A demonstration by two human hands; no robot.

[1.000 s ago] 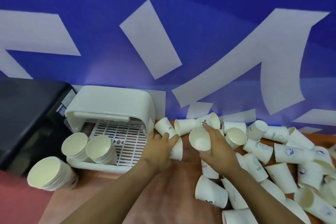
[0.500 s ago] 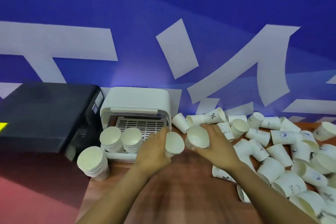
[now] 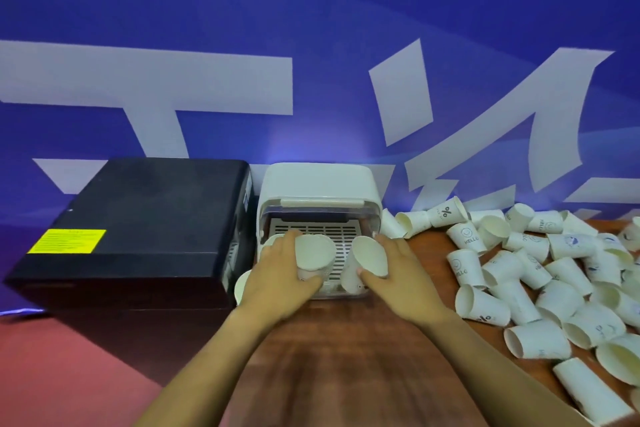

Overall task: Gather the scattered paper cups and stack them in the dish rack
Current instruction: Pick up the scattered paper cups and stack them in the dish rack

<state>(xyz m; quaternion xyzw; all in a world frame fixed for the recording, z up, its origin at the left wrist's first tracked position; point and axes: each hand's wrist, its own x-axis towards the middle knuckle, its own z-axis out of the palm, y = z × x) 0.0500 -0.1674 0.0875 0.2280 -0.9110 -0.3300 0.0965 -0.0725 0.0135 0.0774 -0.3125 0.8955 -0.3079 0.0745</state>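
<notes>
My left hand (image 3: 277,282) grips a white paper cup (image 3: 314,253), its mouth facing me, over the front of the white dish rack (image 3: 320,184). My right hand (image 3: 398,279) grips another paper cup (image 3: 369,258) just to its right, also above the rack's slatted tray. A cup stack beside the rack (image 3: 241,286) peeks out left of my left wrist; the stacks inside the rack are mostly hidden behind my hands. Several loose paper cups (image 3: 519,274) lie scattered on the wooden table (image 3: 346,357) to the right.
A black box (image 3: 138,229) with a yellow label stands directly left of the rack. A blue wall with white shapes rises behind the table. The red floor shows at the lower left past the table edge.
Both hands have carried their cups leftward from the pile to the front of the dish rack. The view has swung left, bringing the rack to centre.
</notes>
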